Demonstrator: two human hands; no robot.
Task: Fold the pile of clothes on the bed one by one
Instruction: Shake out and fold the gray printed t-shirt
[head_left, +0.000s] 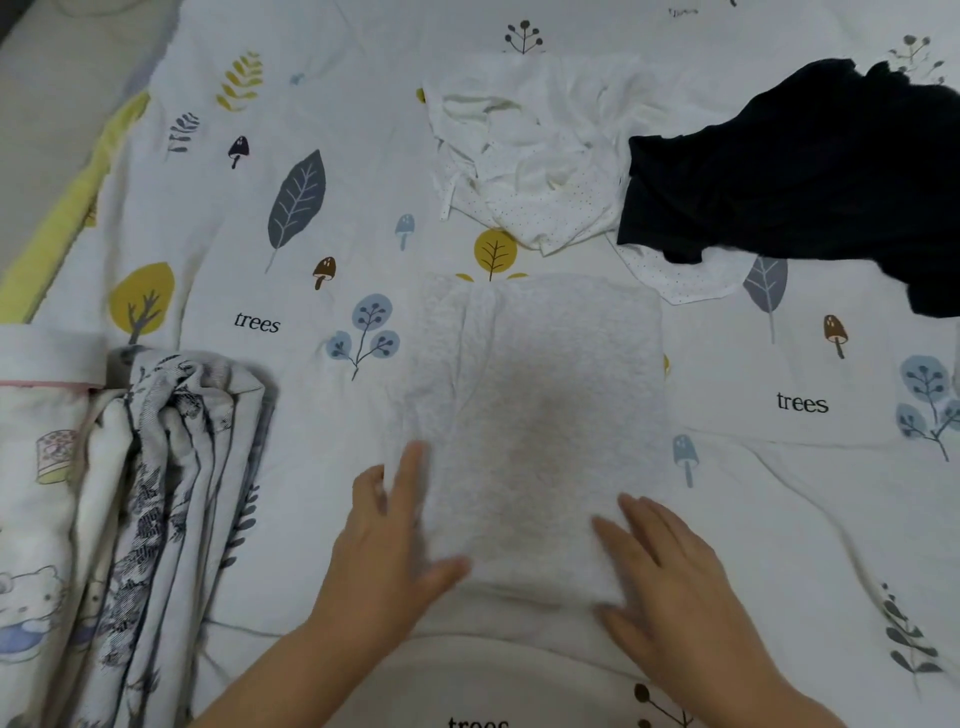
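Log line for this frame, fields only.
stage: flattening white towel | left hand: flat on it | right hand: flat on it | unfolded: white garment, black garment

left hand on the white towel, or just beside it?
Touching. The head view shows the left hand lying flat with straight fingers on the near left edge of the white towel, thumb across its bottom edge. No gap shows.

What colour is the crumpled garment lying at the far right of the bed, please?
The garment is black, seen best in the head view.
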